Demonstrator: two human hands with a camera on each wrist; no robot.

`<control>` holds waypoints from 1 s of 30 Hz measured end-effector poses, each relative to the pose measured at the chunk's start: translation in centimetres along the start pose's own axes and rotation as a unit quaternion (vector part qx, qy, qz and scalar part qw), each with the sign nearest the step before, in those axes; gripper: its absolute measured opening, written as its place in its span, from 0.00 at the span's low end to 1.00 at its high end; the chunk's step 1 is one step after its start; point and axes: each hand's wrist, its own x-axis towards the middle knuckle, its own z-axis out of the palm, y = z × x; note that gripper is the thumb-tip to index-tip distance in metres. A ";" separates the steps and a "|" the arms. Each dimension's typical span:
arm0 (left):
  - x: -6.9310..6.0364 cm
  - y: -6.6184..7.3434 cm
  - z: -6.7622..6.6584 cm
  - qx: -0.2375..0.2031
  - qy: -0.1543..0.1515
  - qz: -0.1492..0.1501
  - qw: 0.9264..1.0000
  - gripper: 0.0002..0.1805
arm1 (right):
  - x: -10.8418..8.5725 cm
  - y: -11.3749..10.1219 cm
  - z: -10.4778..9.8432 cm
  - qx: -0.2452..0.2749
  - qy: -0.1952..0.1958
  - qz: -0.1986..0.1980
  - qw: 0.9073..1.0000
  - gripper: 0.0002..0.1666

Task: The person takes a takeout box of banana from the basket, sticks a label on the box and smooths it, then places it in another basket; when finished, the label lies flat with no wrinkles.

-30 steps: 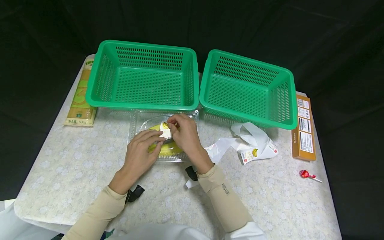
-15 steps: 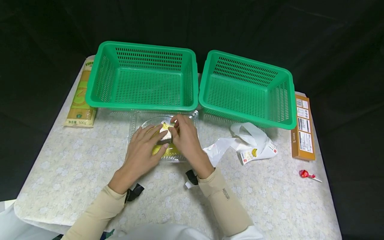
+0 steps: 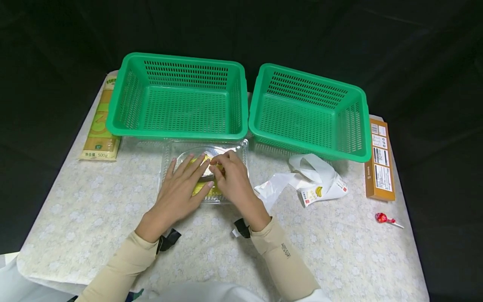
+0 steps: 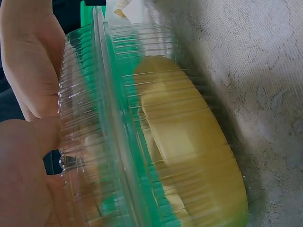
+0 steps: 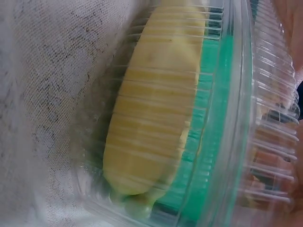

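Observation:
Bananas point(image 4: 184, 127) lie inside a clear plastic clamshell box point(image 3: 243, 147), its lid down, on the cloth-covered table. On the lid is a white label point(image 3: 206, 167) with a banana picture, mostly covered by fingers. My left hand point(image 3: 179, 188) lies spread over the lid, its straight fingertips on the label's left part. With curled thumb and forefinger, my right hand point(image 3: 237, 180) pinches at the label's right edge; the exact contact is partly hidden. Both wrist views look through the ribbed side of the box at the yellow bananas point(image 5: 147, 109).
Two green baskets point(image 3: 181, 136) point(image 3: 309, 151) stand behind the box. A curled white label strip point(image 3: 320, 195) with banana pictures lies at right. Farther right are an orange box point(image 3: 380, 167) and a red lollipop point(image 3: 382, 217). A yellow noodle packet point(image 3: 99, 136) lies at left.
The left fingers have straightened and spread, moving from the label's lower left edge onto its left part. The right thumb and forefinger have stayed near its right edge, shifting slightly.

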 end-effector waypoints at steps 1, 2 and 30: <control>0.0 0.0 0.0 0.000 0.000 0.000 1.000 0.35 | -0.1 0.0 0.0 -0.002 0.000 0.000 1.000 0.06; 0.0 0.0 0.0 -0.002 0.000 0.001 1.000 0.35 | -0.2 0.0 0.0 -0.003 -0.001 -0.001 1.000 0.07; 1.1 -0.4 -0.7 -0.050 -0.033 0.014 0.998 0.31 | -3.6 -0.5 0.4 -0.084 0.017 -0.077 0.993 0.18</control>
